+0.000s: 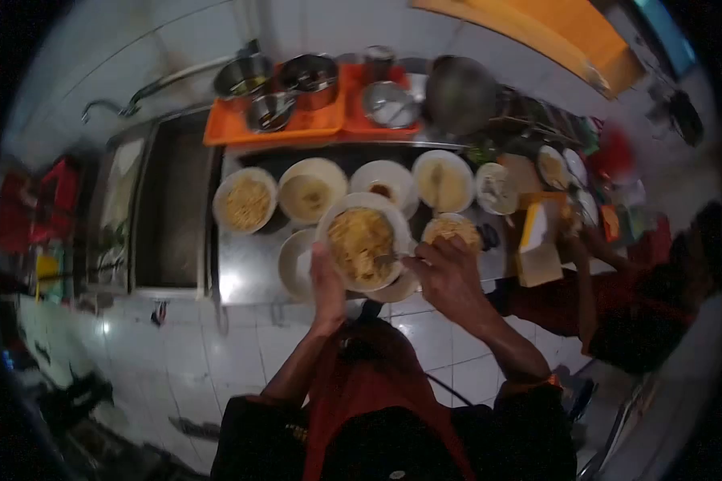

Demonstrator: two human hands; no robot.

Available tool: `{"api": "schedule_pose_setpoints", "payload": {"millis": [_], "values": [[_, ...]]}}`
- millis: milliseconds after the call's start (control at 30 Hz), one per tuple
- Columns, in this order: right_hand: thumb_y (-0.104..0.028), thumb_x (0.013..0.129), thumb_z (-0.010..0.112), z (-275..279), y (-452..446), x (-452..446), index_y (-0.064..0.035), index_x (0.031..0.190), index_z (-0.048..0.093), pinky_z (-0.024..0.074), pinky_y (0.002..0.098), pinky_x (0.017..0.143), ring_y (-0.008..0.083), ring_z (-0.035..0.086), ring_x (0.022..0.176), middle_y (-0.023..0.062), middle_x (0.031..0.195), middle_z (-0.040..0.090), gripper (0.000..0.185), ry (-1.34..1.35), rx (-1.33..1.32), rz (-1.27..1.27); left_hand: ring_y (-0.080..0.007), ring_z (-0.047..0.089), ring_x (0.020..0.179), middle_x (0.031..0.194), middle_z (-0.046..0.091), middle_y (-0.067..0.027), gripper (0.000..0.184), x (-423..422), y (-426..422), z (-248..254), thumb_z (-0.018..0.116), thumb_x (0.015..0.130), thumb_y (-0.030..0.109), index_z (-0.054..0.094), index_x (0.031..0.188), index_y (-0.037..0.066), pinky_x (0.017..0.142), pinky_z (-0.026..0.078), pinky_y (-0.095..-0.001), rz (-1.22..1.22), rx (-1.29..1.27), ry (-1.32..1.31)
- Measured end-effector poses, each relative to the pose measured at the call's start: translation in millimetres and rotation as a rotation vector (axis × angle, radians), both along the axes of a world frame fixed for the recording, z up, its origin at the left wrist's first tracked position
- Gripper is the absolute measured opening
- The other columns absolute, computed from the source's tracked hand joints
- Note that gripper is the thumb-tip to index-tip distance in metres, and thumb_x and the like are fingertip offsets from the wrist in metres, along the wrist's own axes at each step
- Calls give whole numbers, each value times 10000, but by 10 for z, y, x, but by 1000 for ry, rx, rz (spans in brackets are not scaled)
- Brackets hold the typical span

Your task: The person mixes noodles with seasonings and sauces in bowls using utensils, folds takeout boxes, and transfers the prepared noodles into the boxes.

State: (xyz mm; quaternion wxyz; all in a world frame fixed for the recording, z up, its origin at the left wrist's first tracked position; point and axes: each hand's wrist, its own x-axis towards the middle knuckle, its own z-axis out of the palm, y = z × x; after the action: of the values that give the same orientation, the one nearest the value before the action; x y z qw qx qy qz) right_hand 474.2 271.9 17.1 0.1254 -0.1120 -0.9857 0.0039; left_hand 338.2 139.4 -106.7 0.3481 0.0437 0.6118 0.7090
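My left hand grips the near left edge of a white bowl, raised over the counter. Yellow noodles fill this bowl. Closed around the handle of a metal utensil, my right hand has its tip among the noodles; whether it is a fork or a spoon I cannot tell. Beneath the raised bowl, two other pale bowls are partly hidden, one a white bowl at the left. Just beyond my right hand stands a bowl of noodles.
Behind stand a noodle bowl, a bowl of cloudy liquid, a bowl with dark sauce and a bowl with a spoon. Orange trays hold metal pots. A sink lies left. Another person's arm is beside a box.
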Motion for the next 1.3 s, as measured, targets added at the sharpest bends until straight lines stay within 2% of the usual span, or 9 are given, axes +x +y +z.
{"api": "schedule_pose_setpoints", "payload": {"millis": [67, 100, 267, 567, 867, 1033, 1100, 1133, 1300], "values": [[-105, 650, 632, 89, 17, 208, -63, 897, 660, 415, 338, 756, 208, 547, 824, 42, 841, 550, 252, 12, 20, -37, -208, 537, 1098, 1230, 528, -136, 622, 90, 158, 311, 299, 984, 496, 437, 1283, -31, 953, 421, -323, -5, 232, -67], [-105, 650, 632, 84, 44, 288, -62, 903, 658, 425, 339, 766, 211, 554, 854, 45, 845, 547, 258, -42, -32, -31, -234, 444, 1227, 1344, 428, -142, 688, 82, 184, 409, 314, 954, 559, 338, 1364, 8, 1028, 377, -368, -150, 233, -62], [-51, 651, 607, 378, 466, 701, -108, 923, 693, 475, 345, 677, 206, 584, 757, 38, 833, 571, 291, 113, 28, -204, -230, 428, 1245, 1382, 387, -143, 723, 217, 864, 655, 348, 944, 563, 264, 1403, 11, 1025, 375, -383, -331, 219, -51], [-64, 745, 614, 1144, 2622, 1765, -91, 863, 715, 492, 376, 643, 258, 623, 719, 98, 728, 619, 158, 179, 190, -435, -226, 460, 1174, 1293, 467, -149, 760, 1024, 3619, 1477, 378, 921, 603, 363, 1349, -25, 988, 367, -356, -683, 283, -24], [-136, 829, 564, 231, 5617, 3233, -141, 856, 705, 432, 456, 763, 286, 612, 777, 114, 847, 628, 144, 204, 130, -795, -276, 588, 972, 1065, 604, -162, 577, 2509, 7299, 489, 417, 946, 508, 508, 1186, -9, 837, 449, -373, -788, 512, 396], [-146, 785, 627, -1115, 6413, 3732, -119, 801, 696, 407, 422, 758, 289, 589, 802, 82, 816, 607, 76, 257, 232, -963, -384, 563, 1007, 1064, 581, -221, 491, 3143, 8337, -189, 577, 888, 315, 471, 1243, -7, 872, 441, -420, -744, 521, 710], [-119, 759, 622, -1317, 6446, 3764, -115, 795, 698, 406, 410, 756, 283, 581, 804, 87, 821, 608, 84, 277, 251, -940, -409, 505, 1060, 1127, 523, -228, 619, 3231, 8645, -539, 668, 776, 147, 393, 1315, 14, 909, 418, -437, -744, 618, 1209], [-93, 733, 617, -1386, 6440, 3769, -110, 788, 699, 405, 399, 754, 277, 573, 806, 92, 827, 609, 101, 299, 270, -919, -414, 467, 1086, 1170, 464, -232, 749, 3263, 8684, -593, 682, 699, 48, 327, 1358, 13, 939, 392, -462, -806, 618, 1182], [-59, 655, 583, -1374, 6357, 3848, -80, 774, 694, 382, 367, 717, 237, 542, 807, 76, 816, 588, 164, 102, 258, -750, -388, 450, 1052, 1150, 440, -213, 625, 3380, 8614, -261, 609, 835, 115, 314, 1374, -2, 908, 386, -441, -737, 516, 1581]]}}
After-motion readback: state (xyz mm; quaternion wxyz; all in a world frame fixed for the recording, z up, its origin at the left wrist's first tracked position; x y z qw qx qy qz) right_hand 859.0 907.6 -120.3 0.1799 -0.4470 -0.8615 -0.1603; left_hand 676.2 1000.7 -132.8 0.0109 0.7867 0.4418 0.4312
